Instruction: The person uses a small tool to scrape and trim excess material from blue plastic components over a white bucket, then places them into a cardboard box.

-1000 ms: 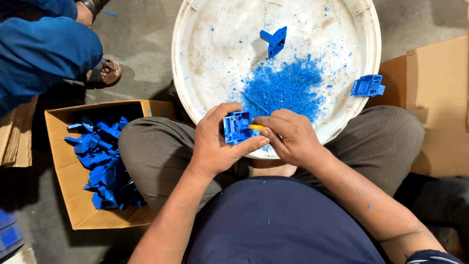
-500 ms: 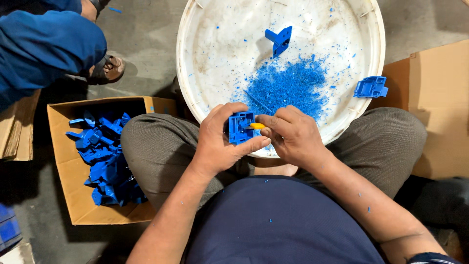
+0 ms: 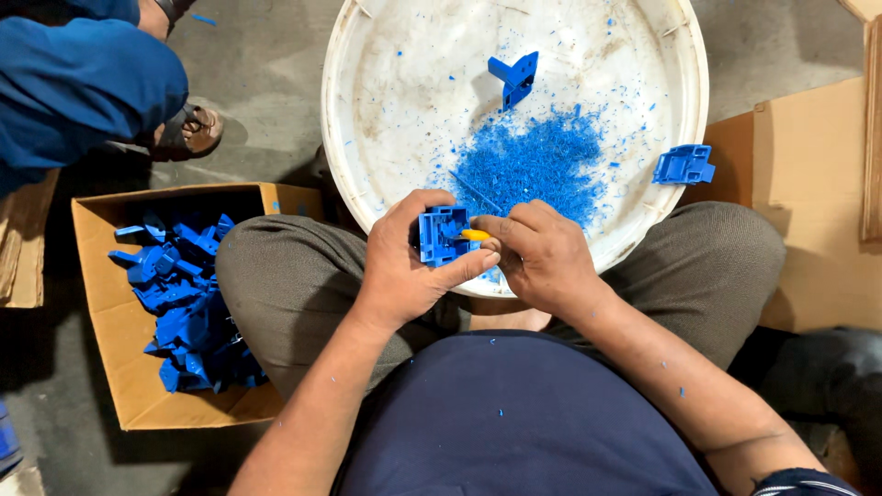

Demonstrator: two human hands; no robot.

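Still gripping the blue plastic part point(image 3: 444, 235) in the left hand point(image 3: 404, 271) over the white tub's point(image 3: 367, 110) near rim, barely shifting since a second ago, right hand point(image 3: 542, 257) pinching a yellow-handled blade point(image 3: 474, 235) against it, trimming continuing above the blue shavings point(image 3: 533, 165).

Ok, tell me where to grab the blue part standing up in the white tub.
Pinch the upright fin of the blue part from above. It stands free on the white tub, apart from the shavings pile, so both faces look open to fingers.
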